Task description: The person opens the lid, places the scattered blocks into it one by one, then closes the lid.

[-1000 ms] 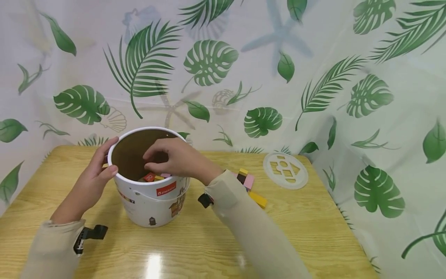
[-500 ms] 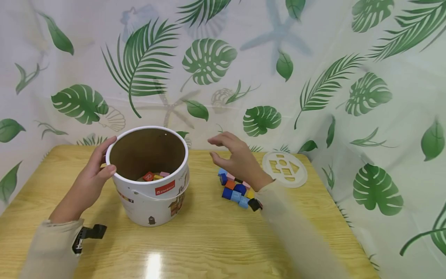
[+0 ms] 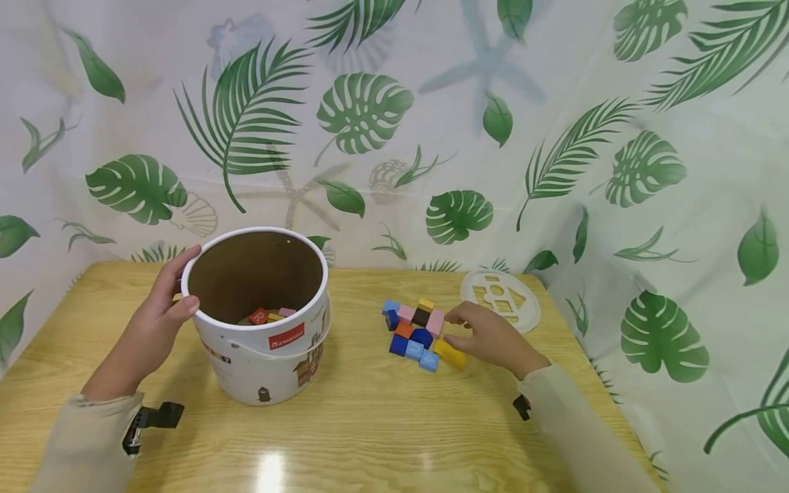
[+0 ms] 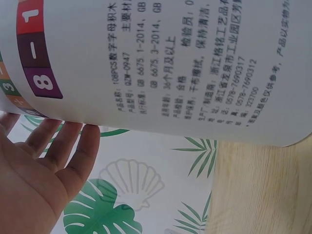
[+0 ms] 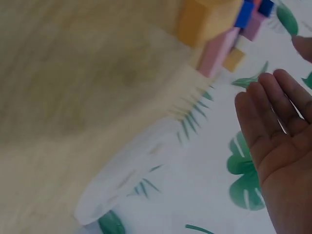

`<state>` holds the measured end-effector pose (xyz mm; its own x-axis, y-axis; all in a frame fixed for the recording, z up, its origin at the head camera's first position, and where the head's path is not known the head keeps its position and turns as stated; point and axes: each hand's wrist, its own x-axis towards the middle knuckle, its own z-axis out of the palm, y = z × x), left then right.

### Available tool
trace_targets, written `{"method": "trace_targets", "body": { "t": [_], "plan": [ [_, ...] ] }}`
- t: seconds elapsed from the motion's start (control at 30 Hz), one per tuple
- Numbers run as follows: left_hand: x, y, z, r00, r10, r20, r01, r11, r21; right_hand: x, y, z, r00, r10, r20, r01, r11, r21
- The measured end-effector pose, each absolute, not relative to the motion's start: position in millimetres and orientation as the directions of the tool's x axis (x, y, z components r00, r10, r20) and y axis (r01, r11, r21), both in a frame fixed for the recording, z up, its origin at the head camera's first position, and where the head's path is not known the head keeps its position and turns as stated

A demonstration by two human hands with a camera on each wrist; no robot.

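Observation:
In the head view a white bucket (image 3: 259,363) with several blocks (image 3: 260,315) at its bottom stands at the left of the table. My left hand (image 3: 144,325) holds its left side, thumb at the rim and fingers along the outer wall. The left wrist view has the fingertips (image 4: 90,134) against the printed wall. My right hand (image 3: 493,337) is at the right side of a cluster of colored blocks (image 3: 403,329), nothing between thumb and fingers. Nearest its fingertips are a pink block (image 3: 435,322) and a yellow block (image 3: 450,354). In the right wrist view its fingers (image 5: 265,105) are extended.
A pale round lid with cut-out shapes (image 3: 531,311) lies at the table's back right, just beyond my right hand. The wooden table (image 3: 370,424) meets a leaf-patterned sheet (image 3: 370,239) along its back and right edges.
My right hand has come out of the bucket and moved right, past the block cluster to its right side. The left hand stays on the bucket. The view has shifted slightly.

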<state>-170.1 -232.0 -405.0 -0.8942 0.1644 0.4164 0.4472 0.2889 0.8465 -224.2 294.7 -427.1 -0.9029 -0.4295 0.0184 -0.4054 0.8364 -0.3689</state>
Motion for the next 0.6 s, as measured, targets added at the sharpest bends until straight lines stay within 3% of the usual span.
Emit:
{"method": "trace_targets", "body": {
  "t": [0.2,0.6],
  "plan": [
    [-169,-232,-406,-0.896,0.18,0.407,0.444,0.296,0.846,-218,310,-451,-0.904,-0.417,-0.097,-0.369,0.873,-0.318],
    [-170,-232,-406,-0.889,0.186,0.419,0.457,0.285,0.843,-217,320,-463,-0.926,-0.359,-0.118,-0.31,0.9,-0.305]
  ]
}}
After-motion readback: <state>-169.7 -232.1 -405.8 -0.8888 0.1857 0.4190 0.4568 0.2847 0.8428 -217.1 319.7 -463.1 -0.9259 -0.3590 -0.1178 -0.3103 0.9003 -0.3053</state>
